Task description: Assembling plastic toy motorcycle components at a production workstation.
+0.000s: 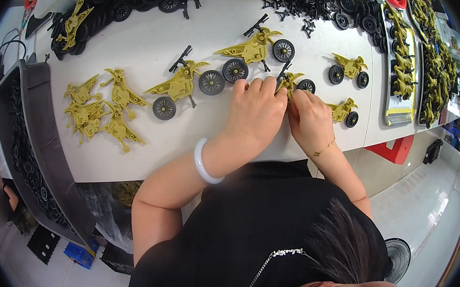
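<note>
Both hands are closed on one small yellow toy motorcycle (290,78), with a black handlebar and a black wheel showing. My left hand (258,113) grips its left side, and my right hand (312,117) pinches it from the near side. My fingers hide most of its body and the exact contact. Beyond my hands stands another toy motorcycle (251,47) with handlebar and two wheels; a similar one (176,86) is to the left. Two more yellow motorcycles with wheels, an upper one (350,66) and a lower one (342,110), are right of my right hand.
Several bare yellow motorcycle bodies (122,125) lie at the left. A grey bin (46,105) of black wheels stands beyond them. Heaps of black wheels (120,11) and small black parts (299,0) line the back. A tray (401,113) of yellow motorcycles is at right.
</note>
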A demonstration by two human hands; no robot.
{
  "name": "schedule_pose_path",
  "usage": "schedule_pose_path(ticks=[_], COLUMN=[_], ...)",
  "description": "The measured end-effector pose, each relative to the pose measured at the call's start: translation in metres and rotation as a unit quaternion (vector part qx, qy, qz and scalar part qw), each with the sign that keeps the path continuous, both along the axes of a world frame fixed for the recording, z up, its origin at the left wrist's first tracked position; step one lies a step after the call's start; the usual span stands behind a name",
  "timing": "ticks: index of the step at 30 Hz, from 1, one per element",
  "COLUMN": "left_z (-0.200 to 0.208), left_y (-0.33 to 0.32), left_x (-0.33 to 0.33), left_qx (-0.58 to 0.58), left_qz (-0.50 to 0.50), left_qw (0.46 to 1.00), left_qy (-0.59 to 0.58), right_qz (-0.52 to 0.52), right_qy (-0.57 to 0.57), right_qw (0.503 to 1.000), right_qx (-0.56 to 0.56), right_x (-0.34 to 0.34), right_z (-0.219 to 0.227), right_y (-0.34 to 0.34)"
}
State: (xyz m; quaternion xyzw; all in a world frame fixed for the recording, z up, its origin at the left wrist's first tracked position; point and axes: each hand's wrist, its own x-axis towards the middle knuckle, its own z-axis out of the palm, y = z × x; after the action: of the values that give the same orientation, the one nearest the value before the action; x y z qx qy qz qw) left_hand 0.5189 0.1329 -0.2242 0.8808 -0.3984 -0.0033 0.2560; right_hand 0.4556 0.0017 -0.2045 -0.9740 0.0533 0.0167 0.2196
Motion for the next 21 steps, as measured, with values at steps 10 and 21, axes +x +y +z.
schedule_pose_path(ticks=[10, 21], left_z=[0.014, 0.038], left_y=[0.017, 0.026], left_x=[0.005, 0.011], left_qx=[0.026, 0.03], left_qz=[-0.005, -0.01], left_qw=[1.0, 0.999], left_qy=[0.003, -0.009], right_qz=[-0.003, 0.405], right_qy=[0.024, -0.243], right_qw=[0.999, 0.867], right_qx=[0.045, -0.158], right_x=[-0.015, 0.21], right_z=[0.038, 0.003], right_y=[-0.007, 0.027])
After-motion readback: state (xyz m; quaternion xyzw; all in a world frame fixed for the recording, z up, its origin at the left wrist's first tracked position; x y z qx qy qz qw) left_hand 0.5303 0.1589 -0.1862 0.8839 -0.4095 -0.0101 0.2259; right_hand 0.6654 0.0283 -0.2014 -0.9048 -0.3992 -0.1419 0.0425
